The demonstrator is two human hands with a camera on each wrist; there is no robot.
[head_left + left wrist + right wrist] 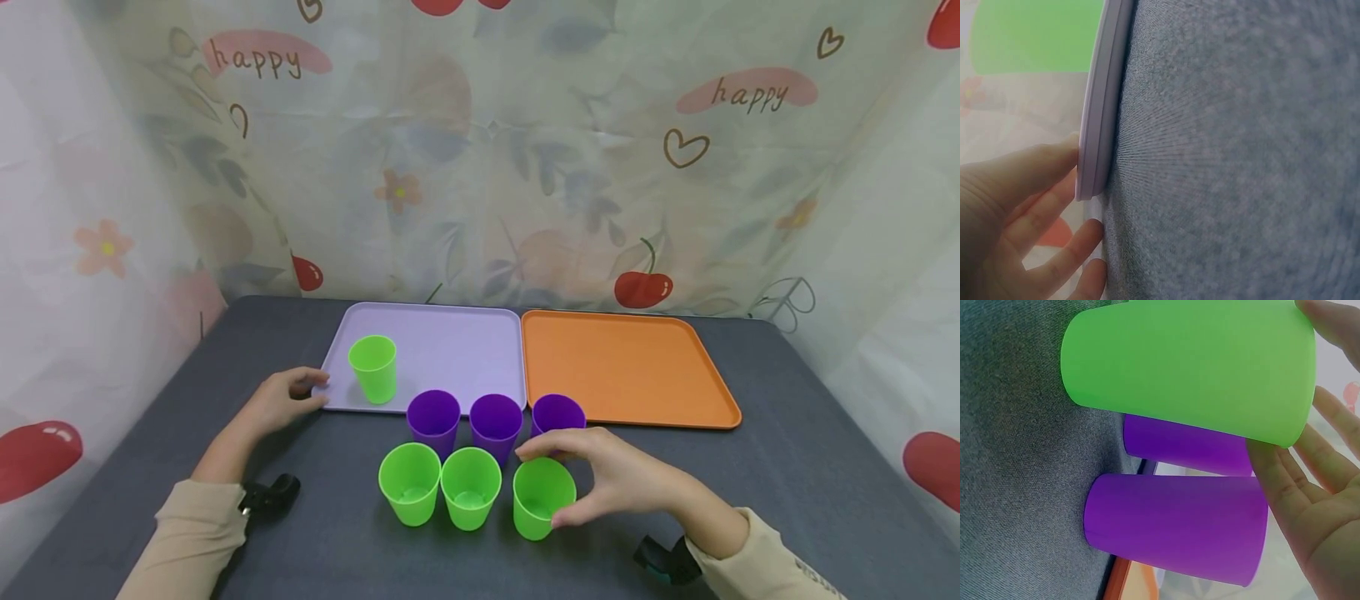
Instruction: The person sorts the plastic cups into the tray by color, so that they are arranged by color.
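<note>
My right hand point(622, 471) spans the rightmost green cup point(534, 508), thumb at the near side and fingers around the far rim. In the right wrist view that green cup point(1185, 369) has the thumb point(1338, 328) and fingers at its rim. My left hand point(277, 404) touches the left edge of a lavender tray point(450, 354) with its fingertips. In the left wrist view the lower fingers are spread apart beside the tray's rim point(1099, 125). A green cup point(375, 371) stands upright on the tray.
Two more green cups, one at left point(411, 492) and one beside it point(471, 496), stand in the front row. Behind them are three purple cups point(495, 425), close before the trays. An orange tray point(622, 367) adjoins the lavender one. A patterned curtain point(487, 167) closes off the back.
</note>
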